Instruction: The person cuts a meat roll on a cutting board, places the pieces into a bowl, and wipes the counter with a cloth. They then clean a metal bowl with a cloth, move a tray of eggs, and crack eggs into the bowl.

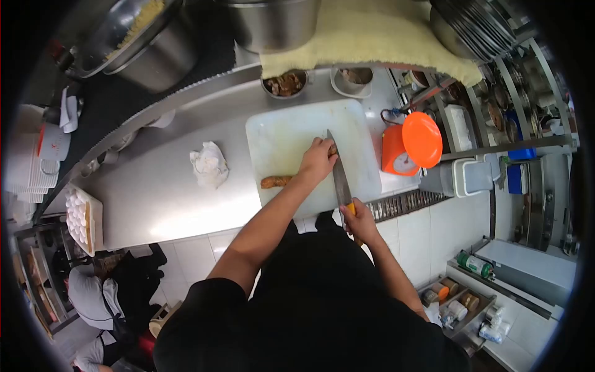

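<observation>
A white cutting board lies on the steel counter. My right hand is closed round the yellow handle of a long kitchen knife, whose blade points away from me over the board. Beside the blade, my left hand is closed on a brown piece of meat, mostly hidden by the fingers. Another brown, elongated piece of meat rests near the board's front left edge, apart from both hands.
An orange scale stands right of the board. Behind it are a bowl of brown pieces and a metal cup on a saucer. A crumpled white cloth lies to the left. An egg tray sits at the counter's left end.
</observation>
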`<state>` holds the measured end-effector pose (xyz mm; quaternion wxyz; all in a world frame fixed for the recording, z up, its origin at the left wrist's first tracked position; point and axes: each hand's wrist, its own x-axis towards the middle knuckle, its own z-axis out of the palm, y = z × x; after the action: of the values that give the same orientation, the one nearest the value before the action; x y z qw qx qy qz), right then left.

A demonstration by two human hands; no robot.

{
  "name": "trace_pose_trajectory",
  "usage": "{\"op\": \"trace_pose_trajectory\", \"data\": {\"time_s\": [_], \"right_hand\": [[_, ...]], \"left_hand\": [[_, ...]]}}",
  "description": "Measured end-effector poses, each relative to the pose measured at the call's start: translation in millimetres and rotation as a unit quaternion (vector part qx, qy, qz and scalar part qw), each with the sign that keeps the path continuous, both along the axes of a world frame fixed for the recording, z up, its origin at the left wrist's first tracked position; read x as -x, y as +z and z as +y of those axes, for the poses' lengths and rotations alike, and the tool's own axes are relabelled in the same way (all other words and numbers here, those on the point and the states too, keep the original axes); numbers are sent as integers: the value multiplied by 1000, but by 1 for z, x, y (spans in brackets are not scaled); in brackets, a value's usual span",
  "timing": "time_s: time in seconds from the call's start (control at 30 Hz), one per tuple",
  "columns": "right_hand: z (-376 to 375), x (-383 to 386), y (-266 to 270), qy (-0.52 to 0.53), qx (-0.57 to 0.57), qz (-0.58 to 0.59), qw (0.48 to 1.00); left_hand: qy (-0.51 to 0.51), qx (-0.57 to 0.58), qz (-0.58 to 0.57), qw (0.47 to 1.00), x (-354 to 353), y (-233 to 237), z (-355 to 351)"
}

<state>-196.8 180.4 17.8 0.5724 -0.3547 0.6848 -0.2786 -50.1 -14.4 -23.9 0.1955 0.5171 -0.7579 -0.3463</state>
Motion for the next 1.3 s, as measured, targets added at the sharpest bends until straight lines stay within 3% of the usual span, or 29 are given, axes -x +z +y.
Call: {"op": "trace_pose_trajectory", "data": {"time_s": [0.1, 0.2, 0.37, 0.5, 0.63, 0.7, 0.8, 0.9, 1.0, 1.17, 1.3], "right_hand": [[-40, -6, 24, 47, 33, 46, 997], [-86, -10, 44, 71, 91, 87, 990], [-127, -18, 75, 50, 79, 93, 991], [-98, -8, 51, 51, 96, 116, 987], [-31, 10, 28, 80, 67, 170, 980], [3, 19, -1, 112, 92, 241, 960], [28, 22, -10, 75, 31, 196, 977], [22, 21, -2, 111, 59, 268, 955], [3, 20, -1, 117, 93, 285, 947], [-17, 13, 18, 151, 80, 318, 933], [-10, 10, 21, 156, 78, 323, 930]], "left_hand": [[29, 30, 89, 995, -21, 2, -36], [71, 86, 103, 988, -34, 35, -98], [43, 22, 29, 998, -61, 99, -161], [11, 32, 33, 999, -100, 91, -111], [-118, -30, -86, 989, -158, 58, -22], [-79, -6, -142, 987, -165, 66, 24], [-43, -24, -198, 979, -161, 68, 55], [-41, 11, -205, 978, -158, 45, 49], [-94, 9, -97, 991, -134, 49, 25], [-162, 40, -42, 985, -88, 19, -20], [-53, 42, 48, 997, -75, 18, -26]]}}
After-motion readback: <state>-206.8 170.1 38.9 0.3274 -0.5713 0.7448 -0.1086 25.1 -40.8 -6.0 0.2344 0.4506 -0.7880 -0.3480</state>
